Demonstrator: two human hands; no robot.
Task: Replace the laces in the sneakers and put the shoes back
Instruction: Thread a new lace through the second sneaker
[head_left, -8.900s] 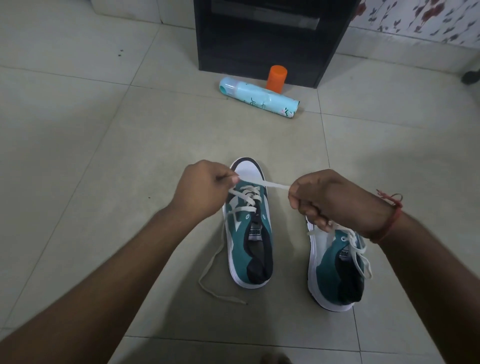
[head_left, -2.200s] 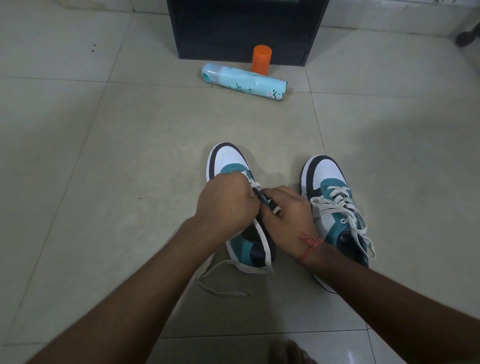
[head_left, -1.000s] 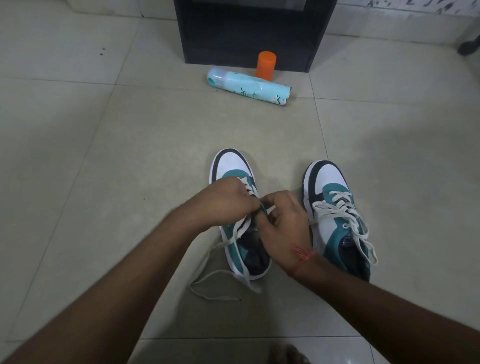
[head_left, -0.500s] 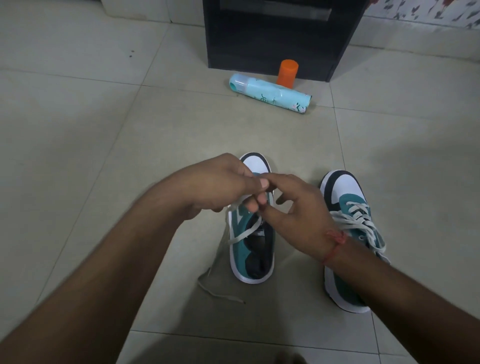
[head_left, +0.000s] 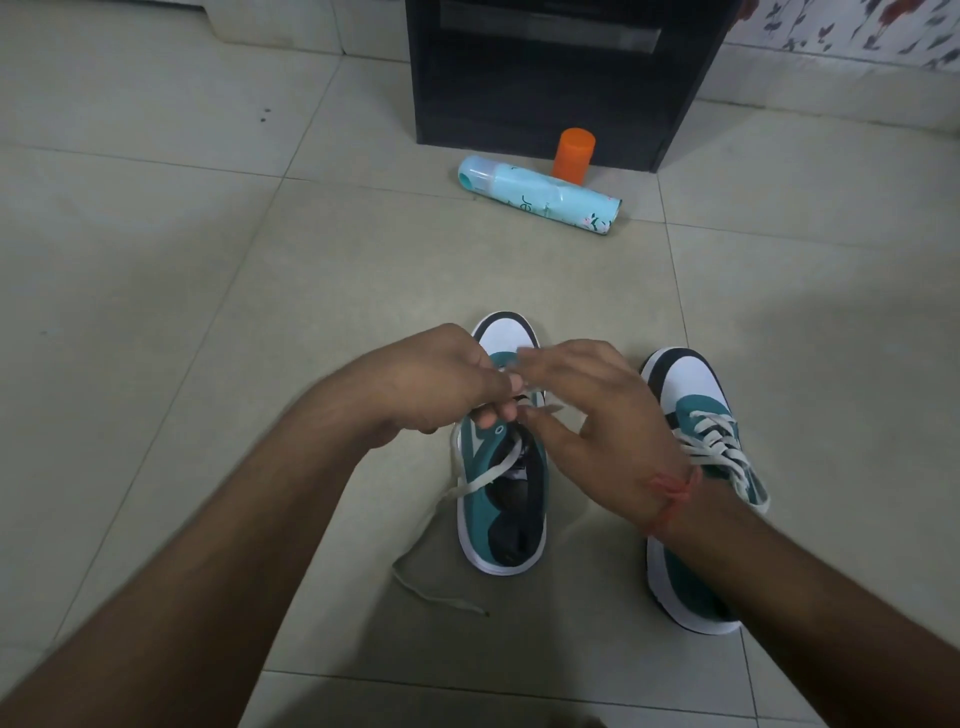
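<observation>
Two teal, white and black sneakers stand side by side on the tiled floor, toes pointing away. Above the left sneaker my left hand pinches its white lace with curled fingers. My right hand meets it there, fingers spread and blurred; whether it grips the lace I cannot tell. One lace end trails off the shoe's left side onto the floor. The right sneaker is laced up, its heel hidden under my right forearm.
A pale blue spray can lies on its side farther ahead. An orange cap stands behind it, against a black cabinet. Bare beige tiles spread to the left and right of the shoes.
Both hands rose from the shoe's tongue to a point above its toe end, drawing the lace up. The right hand's fingers have spread since half a second ago.
</observation>
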